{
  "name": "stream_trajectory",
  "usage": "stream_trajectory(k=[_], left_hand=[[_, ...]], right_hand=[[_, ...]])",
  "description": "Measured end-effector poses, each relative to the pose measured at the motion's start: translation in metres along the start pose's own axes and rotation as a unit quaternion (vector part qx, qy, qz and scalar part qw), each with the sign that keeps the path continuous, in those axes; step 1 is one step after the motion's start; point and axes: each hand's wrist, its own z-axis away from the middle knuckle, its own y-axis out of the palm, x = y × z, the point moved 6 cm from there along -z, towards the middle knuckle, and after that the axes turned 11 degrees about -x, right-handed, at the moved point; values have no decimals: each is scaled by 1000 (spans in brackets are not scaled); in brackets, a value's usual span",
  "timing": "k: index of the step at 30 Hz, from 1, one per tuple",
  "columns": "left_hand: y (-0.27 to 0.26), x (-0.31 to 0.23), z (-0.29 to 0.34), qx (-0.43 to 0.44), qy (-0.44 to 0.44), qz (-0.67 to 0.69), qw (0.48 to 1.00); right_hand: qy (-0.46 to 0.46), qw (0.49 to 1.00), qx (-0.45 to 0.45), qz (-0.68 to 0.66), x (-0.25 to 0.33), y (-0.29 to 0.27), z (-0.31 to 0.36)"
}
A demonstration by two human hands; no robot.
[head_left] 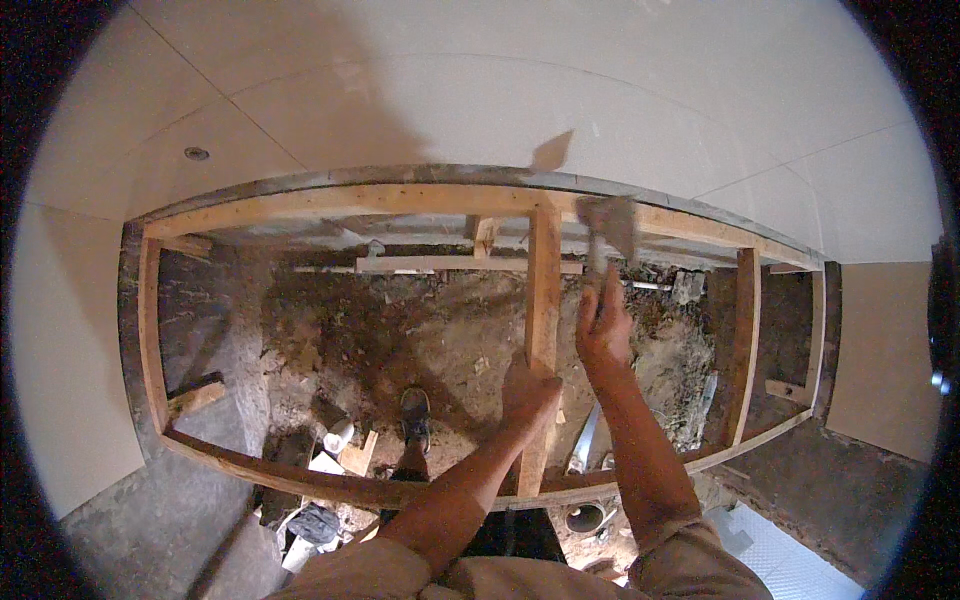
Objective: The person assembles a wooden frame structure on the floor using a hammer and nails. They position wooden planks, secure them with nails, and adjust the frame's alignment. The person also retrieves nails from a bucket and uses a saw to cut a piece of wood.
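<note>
Bracing the upright timber cross-piece [543, 300] with my left hand [527, 392] clamped around it to keep it steady, I swung a hammer [606, 232], gripped in my right hand [602, 325], toward the far frame rail [400, 198].

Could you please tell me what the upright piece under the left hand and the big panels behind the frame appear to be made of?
The upright stud under the left hand looks like raw, unfinished sawn timber: pale orange-brown with visible grain. The wall panels look like smooth, matte white board, possibly plasterboard, with thin seams between sheets.
</note>
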Motion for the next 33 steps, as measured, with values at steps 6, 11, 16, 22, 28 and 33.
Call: stream_trajectory(k=[6,11,16,22,28,33], left_hand=[[6,19,-9,12,-7,22,1000],[4,13,0,-11,-6,24,1000],[6,3,-1,-23,9,-28,999],[11,22,-9,-15,38,-35,999],[9,21,-8,-3,-2,-29,1000],[2,1,2,-35,57,21,998]], right_hand=[[-59,997,3,-53,14,-11,-3],[30,993,-86,-75,1,-22,12],[28,995,86,29,-24,2,-14],[-4,999,-31,-43,11,-12,0],[-53,998,22,9,12,-1,-19],[-64,994,4,88,-4,6,-11]])
